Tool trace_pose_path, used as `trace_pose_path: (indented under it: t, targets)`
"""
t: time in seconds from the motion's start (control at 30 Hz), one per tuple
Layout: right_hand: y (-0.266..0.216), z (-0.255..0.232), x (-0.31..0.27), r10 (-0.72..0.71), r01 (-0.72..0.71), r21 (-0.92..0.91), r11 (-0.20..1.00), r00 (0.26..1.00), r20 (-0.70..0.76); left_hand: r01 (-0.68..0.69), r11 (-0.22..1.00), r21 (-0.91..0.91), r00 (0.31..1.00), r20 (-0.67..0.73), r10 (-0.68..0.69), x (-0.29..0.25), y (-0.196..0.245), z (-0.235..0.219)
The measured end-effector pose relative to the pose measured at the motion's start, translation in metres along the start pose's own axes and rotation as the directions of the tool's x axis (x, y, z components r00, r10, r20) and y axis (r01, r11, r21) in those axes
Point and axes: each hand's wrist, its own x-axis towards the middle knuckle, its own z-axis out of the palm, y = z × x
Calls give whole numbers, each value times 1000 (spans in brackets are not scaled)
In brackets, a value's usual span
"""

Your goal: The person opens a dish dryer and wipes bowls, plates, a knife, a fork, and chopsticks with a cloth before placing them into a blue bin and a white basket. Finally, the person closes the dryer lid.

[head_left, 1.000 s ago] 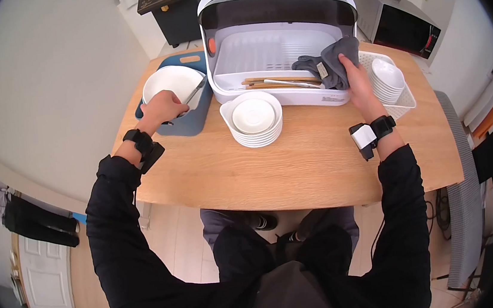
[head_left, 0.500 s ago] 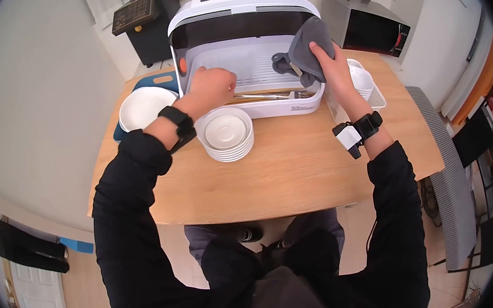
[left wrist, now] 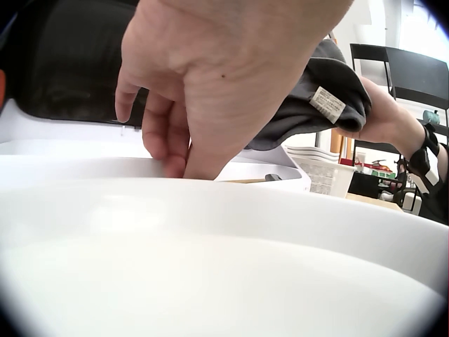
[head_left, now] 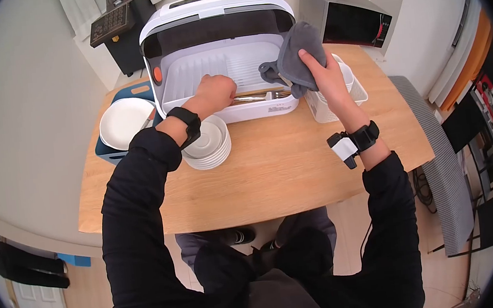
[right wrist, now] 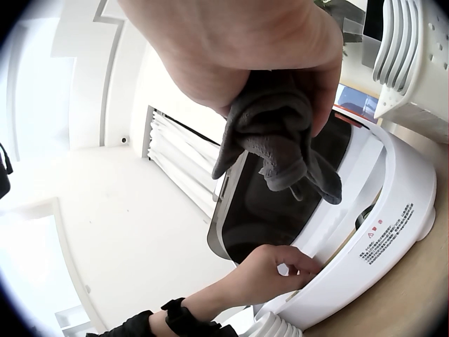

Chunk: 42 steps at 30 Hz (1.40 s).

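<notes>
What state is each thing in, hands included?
White box, lid raised, open
Fork, lying inside the box's front
Grey cloth, bunched, held up off the table
White dishes, stacked upright on the table
White plate, face up in the blue basket
Bowls, nested in the perforated basket
Microwave, door shut
Right hand, gripping the cloth
Left hand, fingers bent, at the box's front; whether it holds anything is unclear
</notes>
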Motion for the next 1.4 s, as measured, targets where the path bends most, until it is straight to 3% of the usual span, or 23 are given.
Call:
trace_pose_path:
  t: [0.23,0.33,0.53,0.6,0.67,0.73,0.83,0.87,0.97,1.1,1.27,1.4]
  targets:
    - [2,2,-7,-12,12,21,1000,1000,18,-33,999,18,996,-78,35,-9,-2,0]
    - [-1,3,-7,-43,44,30,999,999,-13,-52,996,-68,989,-140,42,-17,-7,-5]
    - [-8,11,-4,-169,170,18,985,985,-27,30,984,-176,944,-320,-86,-47,-7,-32]
    - [-12,19,-7,-285,286,-149,947,958,32,19,995,-97,911,-409,-57,-63,-2,-45]
    - [-18,31,-13,-453,474,-346,809,880,147,-16,1000,-14,856,-517,7,-73,-2,-48]
    - [-27,47,-22,-610,687,-513,515,714,344,-66,995,76,771,-629,99,-82,0,-50]
    - [-21,77,-28,-597,794,-498,349,598,535,-64,972,225,688,-696,206,-95,6,-56]
    - [-15,87,-28,-639,813,-450,370,574,512,-84,964,253,596,-762,253,-99,11,-57]
    - [-9,100,-28,-646,829,-449,333,548,532,-64,941,332,555,-772,310,-115,15,-59]
    - [-11,106,-28,-643,869,-449,209,468,606,-40,969,245,653,-727,211,-132,16,-53]
    - [-6,98,-16,-636,900,-429,76,375,674,-19,971,238,675,-714,188,-142,6,-49]
    - [-3,92,-13,-653,918,-392,65,336,679,-13,975,223,664,-727,175,-150,-1,-46]
